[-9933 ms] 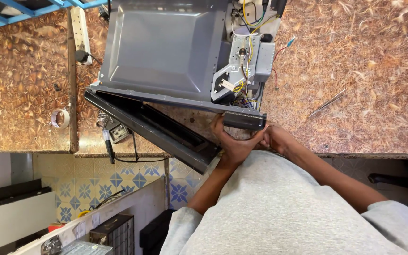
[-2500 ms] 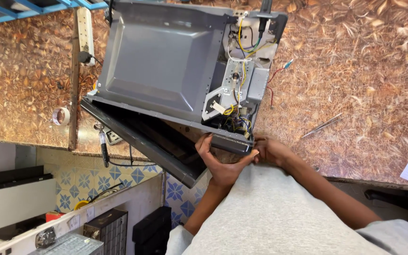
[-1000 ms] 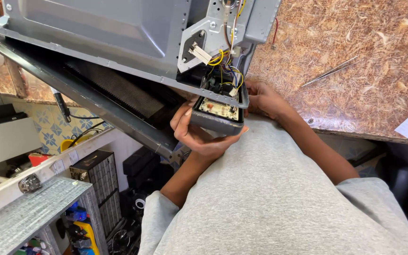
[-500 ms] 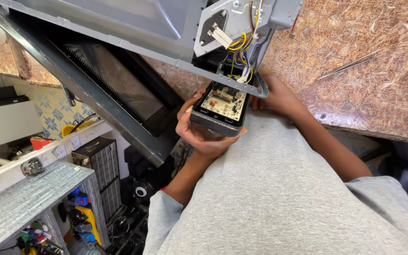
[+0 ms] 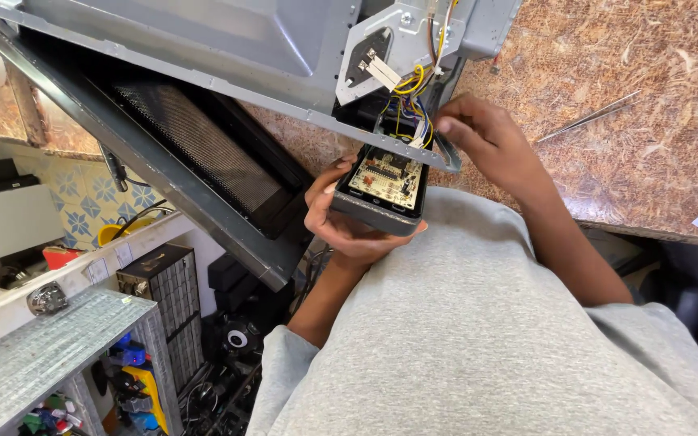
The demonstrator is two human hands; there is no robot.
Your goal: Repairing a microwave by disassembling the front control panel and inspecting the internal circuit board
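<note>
black plastic frames the control panel [image 5: 381, 190] with its tan circuit board, cupped from below in the left hand [image 5: 341, 222] at the surface [image 5: 648, 137] edge. just beyond, the right hand [image 5: 486, 137] pinches narrowly at the coloured wires [image 5: 409, 101] joining it to the grey microwave chassis [image 5: 228, 40], its door [image 5: 179, 153] hanging open; thin tweezers [image 5: 587, 121] lie further off.

Bright, even daylight, soft shadows beneath the tilted metal casing [image 5: 203, 40], sharp focus throughout.
</note>
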